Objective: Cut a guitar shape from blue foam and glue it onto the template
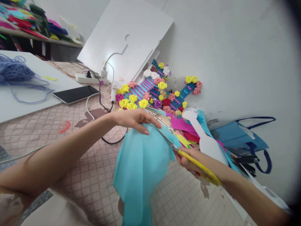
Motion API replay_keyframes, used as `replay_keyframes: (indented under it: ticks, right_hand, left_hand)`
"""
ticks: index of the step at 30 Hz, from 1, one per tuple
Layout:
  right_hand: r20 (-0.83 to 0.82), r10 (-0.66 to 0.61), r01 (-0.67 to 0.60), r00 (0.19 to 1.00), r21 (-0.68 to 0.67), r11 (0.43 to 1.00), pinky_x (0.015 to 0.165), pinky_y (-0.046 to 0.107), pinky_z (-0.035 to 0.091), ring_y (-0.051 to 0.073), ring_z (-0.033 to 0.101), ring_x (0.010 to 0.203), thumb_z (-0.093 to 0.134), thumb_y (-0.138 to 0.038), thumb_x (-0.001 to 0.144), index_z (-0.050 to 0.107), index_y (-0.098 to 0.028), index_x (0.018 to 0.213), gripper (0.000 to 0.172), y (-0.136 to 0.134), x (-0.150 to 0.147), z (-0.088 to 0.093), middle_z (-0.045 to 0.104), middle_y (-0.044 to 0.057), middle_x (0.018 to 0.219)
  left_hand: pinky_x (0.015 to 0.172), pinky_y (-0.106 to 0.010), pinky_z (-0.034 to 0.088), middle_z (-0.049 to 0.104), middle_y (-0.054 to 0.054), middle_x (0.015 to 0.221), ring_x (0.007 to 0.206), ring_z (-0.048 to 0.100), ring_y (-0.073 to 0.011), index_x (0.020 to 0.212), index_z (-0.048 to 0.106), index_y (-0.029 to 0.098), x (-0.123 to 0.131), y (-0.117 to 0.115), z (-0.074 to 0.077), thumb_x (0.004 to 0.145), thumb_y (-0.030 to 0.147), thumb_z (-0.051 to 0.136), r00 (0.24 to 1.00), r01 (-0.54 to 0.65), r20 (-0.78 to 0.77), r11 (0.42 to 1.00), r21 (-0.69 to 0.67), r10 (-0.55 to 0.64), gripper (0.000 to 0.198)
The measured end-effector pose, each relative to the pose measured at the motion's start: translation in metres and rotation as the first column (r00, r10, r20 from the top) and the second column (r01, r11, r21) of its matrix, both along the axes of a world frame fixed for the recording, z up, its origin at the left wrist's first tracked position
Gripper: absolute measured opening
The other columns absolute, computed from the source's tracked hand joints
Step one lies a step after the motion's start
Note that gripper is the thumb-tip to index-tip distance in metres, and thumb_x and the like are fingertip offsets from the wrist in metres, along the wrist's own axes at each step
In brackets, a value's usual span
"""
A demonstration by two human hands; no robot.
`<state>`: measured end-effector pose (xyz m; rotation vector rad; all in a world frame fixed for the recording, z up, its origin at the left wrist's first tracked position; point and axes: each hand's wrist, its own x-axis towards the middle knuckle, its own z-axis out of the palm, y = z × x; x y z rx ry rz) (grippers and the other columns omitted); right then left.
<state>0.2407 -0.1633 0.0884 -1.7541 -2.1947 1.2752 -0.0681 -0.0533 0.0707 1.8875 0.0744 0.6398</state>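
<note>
At the upper edge of the turquoise sheet, the left hand is lying with its fingers stretched out flat, pressing down on the material rather than closing around it. Just right of the sheet, the right hand is gripping the yellow handles of the scissors, and the blades are pointing up and left, meeting the sheet's right edge. The sheet itself is hanging down over the tiled floor between the two arms. Beyond the sheet's right corner, a pile of coloured paper scraps is lying beside a white cut-out and a blue bag. Above the sheet, a craft piece covered in paper flowers is resting against the wall. Well to the sheet's upper left, a phone is lying on a white board.
</note>
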Motion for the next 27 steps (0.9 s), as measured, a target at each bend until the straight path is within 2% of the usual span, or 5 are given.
replay_keyframes:
  ticks: [8, 12, 15, 20, 27]
  right_hand:
    - [0.093, 0.032, -0.037, 0.995, 0.061, 0.997, 0.029, 0.013, 0.026, 0.006, 0.033, 0.044, 0.058, -0.043, 0.083, 0.051, -0.02, 0.075, 0.025, 0.003, -0.002, 0.001, 0.044, -0.004, 0.061]
    - [0.093, 0.017, -0.02, 0.996, 0.028, 0.999, 0.031, 0.013, 0.025, 0.005, 0.034, 0.044, 0.057, -0.048, 0.082, 0.05, -0.019, 0.077, 0.03, 0.002, -0.002, 0.002, 0.043, -0.004, 0.063]
    - [0.07, -0.024, 0.025, 0.997, -0.013, 1.0, 0.032, 0.014, 0.03, 0.005, 0.033, 0.044, 0.055, -0.05, 0.082, 0.049, -0.019, 0.079, 0.031, -0.001, 0.0, 0.003, 0.043, -0.004, 0.066]
    - [0.013, -0.022, 0.023, 1.0, -0.074, 0.997, 0.033, 0.015, 0.031, 0.004, 0.029, 0.043, 0.057, -0.053, 0.077, 0.047, -0.019, 0.078, 0.035, -0.009, -0.003, 0.011, 0.039, -0.005, 0.065]
    - [0.039, 0.045, -0.043, 0.998, -0.057, 0.997, 0.04, 0.017, 0.041, 0.006, 0.037, 0.05, 0.053, -0.056, 0.083, 0.052, -0.018, 0.085, 0.038, -0.009, -0.007, 0.023, 0.044, -0.002, 0.072]
  left_hand:
    - [0.086, -0.022, 0.05, 0.068, -0.007, 0.117, 0.109, 0.061, -0.0176, 0.119, 0.064, 0.015, 0.001, -0.003, 0.002, 0.077, 0.013, 0.071, 0.999, 0.033, 0.009, 0.996, -0.078, -0.032, 0.042]
    - [0.07, -0.02, 0.052, 0.071, -0.006, 0.105, 0.088, 0.067, -0.0147, 0.136, 0.049, 0.02, 0.0, -0.003, 0.002, 0.08, 0.017, 0.07, 0.995, 0.093, -0.009, 0.978, -0.188, -0.097, 0.06]
    - [0.061, -0.017, 0.049, 0.07, -0.004, 0.096, 0.077, 0.066, -0.012, 0.141, 0.042, 0.021, -0.001, -0.002, 0.001, 0.08, 0.019, 0.071, 0.997, 0.07, -0.012, 0.976, -0.208, -0.074, 0.068]
    - [0.056, -0.016, 0.046, 0.067, 0.0, 0.08, 0.066, 0.061, -0.0089, 0.132, 0.046, 0.019, -0.001, 0.001, -0.001, 0.079, 0.019, 0.073, 0.999, 0.022, -0.031, 0.974, -0.224, -0.03, 0.06]
    - [0.056, -0.017, 0.048, 0.067, -0.002, 0.083, 0.068, 0.063, -0.0107, 0.105, 0.048, 0.018, 0.002, -0.003, 0.0, 0.077, 0.022, 0.076, 0.999, 0.035, 0.01, 0.956, -0.291, -0.033, 0.04]
